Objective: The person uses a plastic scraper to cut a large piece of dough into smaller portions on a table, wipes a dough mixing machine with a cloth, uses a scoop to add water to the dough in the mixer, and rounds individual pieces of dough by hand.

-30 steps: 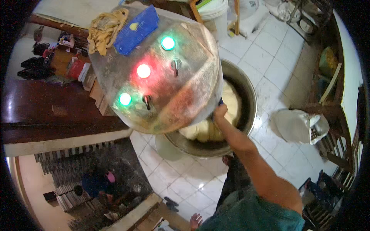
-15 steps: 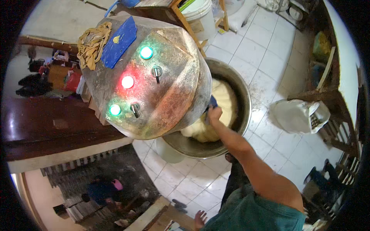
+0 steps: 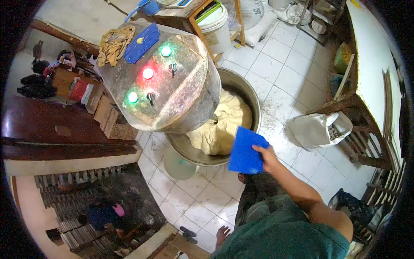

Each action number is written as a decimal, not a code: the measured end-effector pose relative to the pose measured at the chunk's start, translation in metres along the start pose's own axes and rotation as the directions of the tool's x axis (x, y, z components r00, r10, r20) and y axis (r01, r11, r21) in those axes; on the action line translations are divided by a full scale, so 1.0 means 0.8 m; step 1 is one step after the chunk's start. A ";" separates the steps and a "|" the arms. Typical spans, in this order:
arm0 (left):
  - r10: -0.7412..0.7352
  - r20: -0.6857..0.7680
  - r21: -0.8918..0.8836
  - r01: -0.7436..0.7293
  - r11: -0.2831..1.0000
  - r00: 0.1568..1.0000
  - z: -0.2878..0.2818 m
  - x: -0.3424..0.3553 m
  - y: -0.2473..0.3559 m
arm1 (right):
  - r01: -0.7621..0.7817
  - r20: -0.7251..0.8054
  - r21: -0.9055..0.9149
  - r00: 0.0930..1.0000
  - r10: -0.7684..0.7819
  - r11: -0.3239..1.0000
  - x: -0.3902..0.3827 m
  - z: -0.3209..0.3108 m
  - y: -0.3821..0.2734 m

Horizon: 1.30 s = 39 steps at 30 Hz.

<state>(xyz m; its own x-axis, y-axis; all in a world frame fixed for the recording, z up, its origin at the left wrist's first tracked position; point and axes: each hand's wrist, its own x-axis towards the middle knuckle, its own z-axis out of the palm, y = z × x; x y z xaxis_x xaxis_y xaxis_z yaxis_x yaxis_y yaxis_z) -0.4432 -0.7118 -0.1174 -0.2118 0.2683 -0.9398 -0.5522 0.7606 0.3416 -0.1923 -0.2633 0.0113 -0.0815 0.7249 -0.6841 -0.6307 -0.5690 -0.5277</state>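
Observation:
A flat blue dough scraper (image 3: pixel 246 151) is in my right hand (image 3: pixel 268 158), the thumb on its upper face and the other fingers hidden beneath. It is held over the near right rim of a steel mixing bowl (image 3: pixel 255 95). Inside the bowl lies a large mass of pale dough (image 3: pixel 233 116) with folds on its surface. The worn metal head of a mixer (image 3: pixel 189 103) covers the bowl's left side; its lamps glow green and red. My left hand (image 3: pixel 222 235) hangs low beside my body, empty, with its fingers apart.
A crumpled tan cloth (image 3: pixel 115 45) and another blue scraper (image 3: pixel 141 43) lie on the mixer. A pale bucket (image 3: pixel 179 166) stands beside the bowl. On the right are a white sack (image 3: pixel 317 134) and a wooden rack (image 3: pixel 360 103). Another person (image 3: pixel 103 216) is at the lower left.
My right hand has come back out of the bowl toward me with the scraper, which now shows its whole face. The dough looks more folded, and my view has shifted.

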 end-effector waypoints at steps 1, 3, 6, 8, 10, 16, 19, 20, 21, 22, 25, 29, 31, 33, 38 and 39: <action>0.035 0.102 0.066 -0.041 0.997 0.994 0.011 0.003 0.003 | 0.017 -0.014 -0.064 1.000 -0.018 0.998 -0.033 -0.028 -0.013; -0.039 0.090 0.239 0.016 0.971 0.995 0.037 0.020 0.049 | 0.128 -0.111 -0.206 0.982 -0.153 0.970 -0.070 -0.111 -0.033; 0.203 0.143 0.133 -0.223 0.966 0.969 0.062 0.040 0.084 | 0.302 -0.246 -0.457 0.861 -0.446 0.836 -0.109 -0.198 -0.086; 0.315 0.112 -0.039 -0.313 0.949 0.942 0.104 0.012 0.123 | 0.355 -0.314 -0.624 0.701 -0.640 0.696 -0.116 -0.248 -0.129; 0.277 0.045 -0.037 -0.276 0.960 0.960 0.127 0.009 0.135 | 0.235 -0.203 -0.849 0.682 -0.703 0.474 -0.112 -0.304 -0.181; 0.226 0.123 0.265 -0.252 0.931 0.966 0.204 0.001 0.100 | 0.084 0.030 -0.996 0.500 -0.866 0.013 -0.172 -0.376 -0.408; 0.155 0.130 0.282 -0.186 0.941 0.979 0.248 0.004 0.083 | -0.240 -0.090 -0.970 0.458 -0.884 -0.026 -0.161 -0.416 -0.494; 0.129 0.118 0.341 -0.162 0.926 0.985 0.275 -0.009 0.087 | -0.258 -0.039 -0.964 0.367 -0.929 -0.061 -0.146 -0.435 -0.513; 0.151 0.171 0.367 -0.205 0.907 0.974 0.293 -0.019 0.091 | -0.268 0.022 -0.958 0.277 -0.961 -0.099 -0.124 -0.456 -0.526; 0.165 0.228 0.388 -0.245 0.888 0.960 0.304 -0.025 0.094 | -0.265 0.107 -0.947 0.266 -0.958 -0.180 -0.094 -0.491 -0.536; 0.197 0.168 0.406 -0.250 0.879 0.966 0.353 -0.057 0.110 | -0.328 -0.015 -0.923 0.548 -0.836 -0.199 -0.026 -0.509 -0.517; 0.258 0.043 0.278 -0.260 0.925 0.965 0.349 -0.057 0.111 | -0.211 0.059 -0.965 0.403 -0.913 -0.156 0.002 -0.483 -0.451; 0.264 0.050 0.259 -0.268 0.928 0.963 0.343 -0.061 0.111 | 0.061 0.190 -0.982 0.315 -0.930 -0.180 0.003 -0.448 -0.404; 0.212 -0.047 0.280 -0.190 0.941 0.976 0.332 -0.054 0.110 | 0.280 0.299 -0.940 0.400 -0.867 -0.195 0.021 -0.414 -0.338; 0.238 -0.056 0.125 -0.230 0.965 0.970 0.288 -0.054 0.072 | 0.706 0.581 -0.703 0.636 -0.509 0.080 0.008 -0.236 -0.157; 0.225 -0.083 0.086 -0.218 0.972 0.971 0.281 -0.052 0.059 | 0.720 0.615 -0.675 0.671 -0.414 0.163 -0.012 -0.184 -0.137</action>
<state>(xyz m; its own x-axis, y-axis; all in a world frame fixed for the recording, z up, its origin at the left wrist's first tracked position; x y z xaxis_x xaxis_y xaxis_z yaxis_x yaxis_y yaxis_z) -0.2789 -0.5539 -0.0648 -0.3970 0.3825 -0.8343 -0.4215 0.7315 0.5360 -0.0085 -0.2652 0.0019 -0.2685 0.9608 0.0693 0.3595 0.1666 -0.9182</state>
